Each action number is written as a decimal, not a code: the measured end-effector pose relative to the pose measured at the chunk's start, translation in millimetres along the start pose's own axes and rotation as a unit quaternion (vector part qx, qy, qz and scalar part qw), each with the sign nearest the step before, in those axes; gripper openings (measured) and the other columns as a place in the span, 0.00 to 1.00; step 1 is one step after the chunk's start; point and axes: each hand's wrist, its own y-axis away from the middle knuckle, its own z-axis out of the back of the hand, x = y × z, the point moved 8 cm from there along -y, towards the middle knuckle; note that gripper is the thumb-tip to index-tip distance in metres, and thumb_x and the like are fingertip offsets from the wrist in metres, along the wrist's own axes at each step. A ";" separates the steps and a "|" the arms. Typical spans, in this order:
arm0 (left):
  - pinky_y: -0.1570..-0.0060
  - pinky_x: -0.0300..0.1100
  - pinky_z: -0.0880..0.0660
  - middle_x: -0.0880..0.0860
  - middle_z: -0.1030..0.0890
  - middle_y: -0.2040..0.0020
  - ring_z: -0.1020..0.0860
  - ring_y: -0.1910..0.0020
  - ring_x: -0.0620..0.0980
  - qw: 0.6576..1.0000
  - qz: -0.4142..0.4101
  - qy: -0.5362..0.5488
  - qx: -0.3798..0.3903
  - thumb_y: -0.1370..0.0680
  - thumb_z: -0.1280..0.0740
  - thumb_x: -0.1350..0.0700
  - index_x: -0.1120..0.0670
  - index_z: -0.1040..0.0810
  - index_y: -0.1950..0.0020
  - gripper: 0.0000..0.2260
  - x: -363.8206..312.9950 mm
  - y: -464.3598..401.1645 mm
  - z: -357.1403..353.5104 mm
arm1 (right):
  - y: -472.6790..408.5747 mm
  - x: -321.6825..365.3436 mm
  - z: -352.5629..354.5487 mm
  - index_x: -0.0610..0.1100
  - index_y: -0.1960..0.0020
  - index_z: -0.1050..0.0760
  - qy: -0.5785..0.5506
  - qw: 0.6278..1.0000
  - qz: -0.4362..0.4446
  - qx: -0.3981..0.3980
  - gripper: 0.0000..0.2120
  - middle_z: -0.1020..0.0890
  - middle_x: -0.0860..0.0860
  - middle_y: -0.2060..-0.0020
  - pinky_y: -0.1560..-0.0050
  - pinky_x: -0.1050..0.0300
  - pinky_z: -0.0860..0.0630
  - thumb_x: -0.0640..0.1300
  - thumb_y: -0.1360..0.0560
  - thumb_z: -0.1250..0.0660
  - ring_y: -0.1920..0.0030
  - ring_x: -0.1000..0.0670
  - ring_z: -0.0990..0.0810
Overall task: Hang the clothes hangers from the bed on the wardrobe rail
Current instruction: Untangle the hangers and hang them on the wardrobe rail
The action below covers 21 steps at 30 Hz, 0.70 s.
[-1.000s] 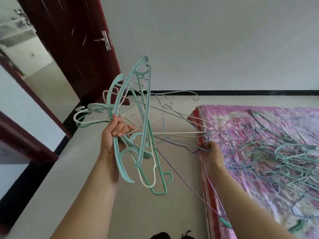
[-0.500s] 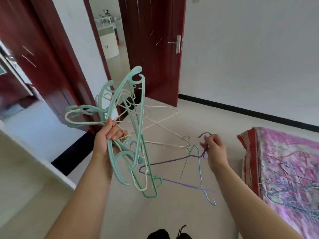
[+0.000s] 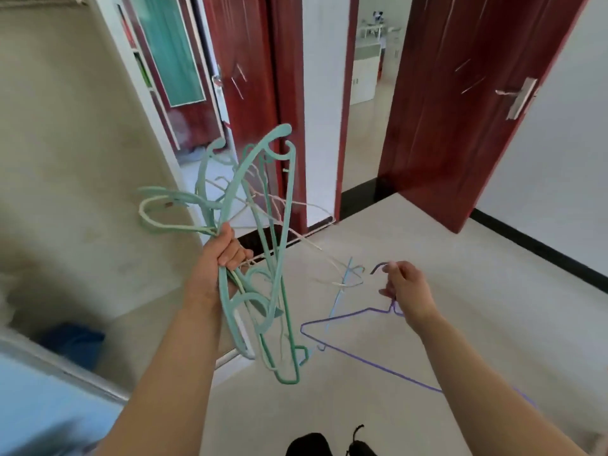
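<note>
Pale grey floor [image 3: 460,307] fills most of the view, with a beige wardrobe wall [image 3: 65,159] rising on the left and two dark red doors, one door [image 3: 460,110] standing open on the right and another door [image 3: 256,93] further left, framing a doorway into a bright room. Below the wardrobe wall a blurred blue shape [image 3: 75,340] sits low, and black shoes [image 3: 329,445] show at the bottom edge. Both bare forearms reach forward over the floor. A bundle of green plastic hangers [image 3: 263,258], mixed with thin white wire ones, sticks up and down out of the left hand [image 3: 220,258], whose fingers are curled tightly around the middle of the bunch. Well apart to the right, the right hand [image 3: 408,291] pinches the neck of a purple wire hanger [image 3: 345,320], whose triangle hangs down and leftward below the hand, its hook curving just above the fingers. A light blue wire hanger [image 3: 342,287] dangles between the two hands; whether either hand holds it is unclear.
</note>
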 end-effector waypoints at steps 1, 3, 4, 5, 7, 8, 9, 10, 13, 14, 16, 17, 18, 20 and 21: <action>0.56 0.39 0.28 0.45 0.38 0.81 0.37 0.80 0.42 1.000 -0.007 -0.016 -0.010 0.16 0.47 0.57 0.52 0.35 0.67 0.18 -3.2 2.5 5.2 | -3.2 10.9 -13.6 0.40 0.53 0.25 0.000 1.000 0.012 0.028 0.11 0.32 0.45 0.69 0.61 0.57 0.22 0.44 0.18 0.42 0.68 0.50 0.30; 0.55 0.40 0.29 0.45 0.38 0.81 0.37 0.80 0.42 0.998 -0.023 -0.035 -0.048 0.17 0.45 0.56 0.51 0.33 0.72 0.22 -9.2 10.1 16.6 | -4.0 35.4 -43.5 0.42 0.55 0.26 0.008 0.995 0.041 0.090 0.11 0.32 0.46 0.69 0.59 0.55 0.19 0.45 0.18 0.43 0.69 0.51 0.30; 0.56 0.39 0.28 0.45 0.38 0.81 0.37 0.80 0.42 0.996 -0.034 -0.036 -0.070 0.17 0.44 0.56 0.50 0.32 0.73 0.23 -12.6 15.3 20.3 | -1.2 47.7 -59.6 0.42 0.54 0.27 0.016 0.991 0.055 0.125 0.11 0.31 0.46 0.69 0.57 0.55 0.18 0.46 0.18 0.44 0.70 0.52 0.30; 0.56 0.38 0.26 0.45 0.38 0.81 0.37 0.80 0.42 0.995 -0.045 -0.033 -0.088 0.18 0.43 0.55 0.50 0.31 0.73 0.22 -16.1 21.6 22.5 | 3.4 59.7 -76.3 0.42 0.53 0.27 0.024 0.984 0.069 0.161 0.11 0.31 0.46 0.69 0.57 0.56 0.18 0.46 0.18 0.44 0.70 0.53 0.30; 0.57 0.39 0.24 0.46 0.36 0.80 0.37 0.80 0.43 0.990 -0.064 -0.043 -0.119 0.20 0.40 0.54 0.51 0.29 0.71 0.18 -21.4 35.7 25.6 | 15.3 80.8 -109.2 0.42 0.52 0.27 0.032 0.967 0.099 0.231 0.11 0.31 0.47 0.69 0.57 0.59 0.18 0.45 0.18 0.45 0.70 0.54 0.30; 0.57 0.40 0.25 0.46 0.35 0.79 0.37 0.80 0.44 0.986 -0.071 -0.066 -0.133 0.21 0.38 0.54 0.52 0.29 0.69 0.15 -22.9 43.3 26.3 | 22.4 89.9 -124.6 0.42 0.52 0.27 0.037 0.957 0.116 0.264 0.10 0.31 0.47 0.69 0.57 0.59 0.18 0.45 0.18 0.45 0.70 0.55 0.30; 0.57 0.42 0.26 0.47 0.33 0.78 0.36 0.80 0.44 0.982 -0.077 -0.092 -0.147 0.23 0.37 0.53 0.53 0.28 0.67 0.13 -23.8 50.6 25.8 | 30.3 98.0 -138.8 0.43 0.53 0.28 0.046 0.945 0.133 0.296 0.10 0.31 0.48 0.69 0.57 0.59 0.18 0.45 0.18 0.45 0.70 0.55 0.30; 0.57 0.43 0.28 0.48 0.31 0.77 0.36 0.80 0.44 0.976 -0.083 -0.116 -0.164 0.23 0.36 0.53 0.55 0.28 0.65 0.12 -24.3 57.6 25.3 | 37.7 104.4 -150.9 0.44 0.54 0.28 0.057 0.933 0.149 0.323 0.10 0.31 0.49 0.69 0.57 0.57 0.18 0.45 0.18 0.45 0.70 0.55 0.30; 0.58 0.42 0.33 0.50 0.20 0.67 0.34 0.79 0.42 0.956 -0.100 -0.160 -0.227 0.20 0.36 0.54 0.56 0.22 0.60 0.10 -28.0 77.9 27.8 | 59.0 118.0 -175.0 0.45 0.57 0.31 0.074 0.904 0.182 0.379 0.11 0.30 0.51 0.68 0.57 0.53 0.19 0.44 0.18 0.45 0.67 0.53 0.29; 0.59 0.41 0.33 0.52 0.16 0.62 0.35 0.78 0.41 0.950 -0.099 -0.170 -0.242 0.20 0.37 0.54 0.57 0.21 0.57 0.10 -28.8 84.4 30.3 | 66.0 120.3 -180.8 0.45 0.57 0.31 0.072 0.896 0.187 0.396 0.11 0.30 0.51 0.68 0.57 0.53 0.20 0.44 0.18 0.45 0.67 0.53 0.29; 0.63 0.39 0.35 0.54 0.15 0.51 0.36 0.77 0.41 0.944 -0.095 -0.190 -0.251 0.19 0.37 0.54 0.58 0.23 0.49 0.08 -29.5 97.0 32.6 | 81.3 120.8 -191.6 0.46 0.57 0.30 0.063 0.878 0.185 0.436 0.11 0.30 0.52 0.69 0.59 0.54 0.22 0.43 0.18 0.46 0.68 0.54 0.29; 0.64 0.39 0.35 0.54 0.16 0.47 0.37 0.77 0.42 0.942 -0.093 -0.206 -0.248 0.19 0.38 0.53 0.57 0.24 0.48 0.08 -29.2 103.1 32.2 | 89.6 119.7 -197.2 0.45 0.57 0.30 0.056 0.869 0.181 0.457 0.11 0.30 0.52 0.69 0.60 0.55 0.23 0.43 0.17 0.46 0.69 0.54 0.30; 0.66 0.38 0.35 0.53 0.16 0.45 0.37 0.76 0.42 0.939 -0.092 -0.222 -0.247 0.19 0.38 0.53 0.56 0.25 0.48 0.07 -28.5 108.9 32.5 | 97.5 118.7 -203.0 0.45 0.57 0.30 0.050 0.861 0.178 0.474 0.11 0.30 0.52 0.69 0.60 0.57 0.24 0.43 0.17 0.46 0.69 0.55 0.30; 0.67 0.37 0.36 0.53 0.17 0.44 0.38 0.75 0.42 0.936 -0.089 -0.233 -0.249 0.20 0.37 0.52 0.54 0.21 0.50 0.08 -26.0 119.7 32.1 | 112.3 117.7 -214.9 0.46 0.57 0.30 0.042 0.848 0.172 0.500 0.12 0.30 0.52 0.69 0.61 0.60 0.26 0.43 0.17 0.46 0.68 0.55 0.30; 0.68 0.37 0.36 0.54 0.17 0.44 0.38 0.75 0.42 0.938 -0.086 -0.226 -0.249 0.20 0.37 0.52 0.52 0.18 0.53 0.09 -24.6 124.5 33.2 | 119.3 116.9 -222.1 0.46 0.57 0.30 0.045 0.841 0.170 0.512 0.12 0.30 0.53 0.69 0.61 0.60 0.27 0.43 0.17 0.47 0.68 0.54 0.30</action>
